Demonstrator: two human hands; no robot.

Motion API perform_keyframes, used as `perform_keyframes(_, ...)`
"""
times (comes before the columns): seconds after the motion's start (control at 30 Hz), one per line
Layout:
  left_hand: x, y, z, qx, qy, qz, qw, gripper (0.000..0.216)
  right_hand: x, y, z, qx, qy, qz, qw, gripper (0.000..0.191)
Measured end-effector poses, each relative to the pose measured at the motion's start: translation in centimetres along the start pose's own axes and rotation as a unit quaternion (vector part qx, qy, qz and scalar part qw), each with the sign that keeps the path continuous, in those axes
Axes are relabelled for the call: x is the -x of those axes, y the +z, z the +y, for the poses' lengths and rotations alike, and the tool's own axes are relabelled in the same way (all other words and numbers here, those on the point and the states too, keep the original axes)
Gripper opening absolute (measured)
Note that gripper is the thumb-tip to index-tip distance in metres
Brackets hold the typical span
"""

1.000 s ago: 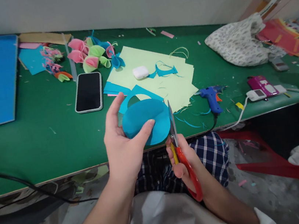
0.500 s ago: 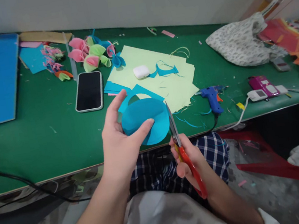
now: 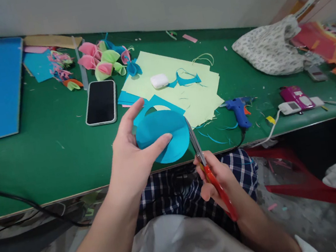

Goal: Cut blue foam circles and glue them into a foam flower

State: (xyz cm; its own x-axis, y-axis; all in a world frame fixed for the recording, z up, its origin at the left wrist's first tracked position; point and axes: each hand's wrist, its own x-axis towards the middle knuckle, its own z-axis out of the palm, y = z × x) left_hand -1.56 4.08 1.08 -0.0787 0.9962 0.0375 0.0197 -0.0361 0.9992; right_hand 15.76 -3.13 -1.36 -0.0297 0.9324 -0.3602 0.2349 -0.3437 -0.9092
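Pinching a rounded blue paper piece [image 3: 166, 122] over the tabletop [image 3: 73, 160] near its front edge, the left hand [image 3: 131, 154] presses its thumb on top, its other fingers partly hidden beneath, while the right hand [image 3: 221, 172] has its fingers curled round red-handled scissors [image 3: 214, 180] whose blades stand just beside the paper's right edge. Behind the piece lie a blue sheet [image 3: 157, 100] with a round hole and pale green sheets [image 3: 194, 104] bearing a small white case [image 3: 159, 81] and blue offcuts [image 3: 186, 81]. Farther out, a phone [image 3: 101, 102] lies to the left, a blue glue gun [image 3: 239, 111] to the right, and paper flowers [image 3: 104, 64] toward the back.
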Motion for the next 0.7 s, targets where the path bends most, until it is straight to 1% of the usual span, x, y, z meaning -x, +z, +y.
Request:
perform_keyframes(0.23,-0.6,-0.6,0.2,-0.004,0.0,-0.026,1.0,0.072,0.3,-0.9,-0.2,0.047,-0.033,-0.026,0.998,0.051)
perform_keyframes(0.4,-0.7,-0.8,0.3,0.012,-0.011,-0.042,0.999,0.072,0.2,-1.2,0.5,0.073,-0.066,-0.018,0.995,0.058)
perform_keyframes(0.53,-0.9,-0.9,0.5,0.015,-0.035,-0.056,0.998,0.074,0.1,-1.4,0.2,0.066,-0.065,-0.012,0.996,0.062)
perform_keyframes(0.7,-1.3,-1.1,0.5,0.019,-0.044,-0.064,0.997,0.077,0.1,-1.8,-0.6,0.08,-0.05,-0.012,0.995,0.054)
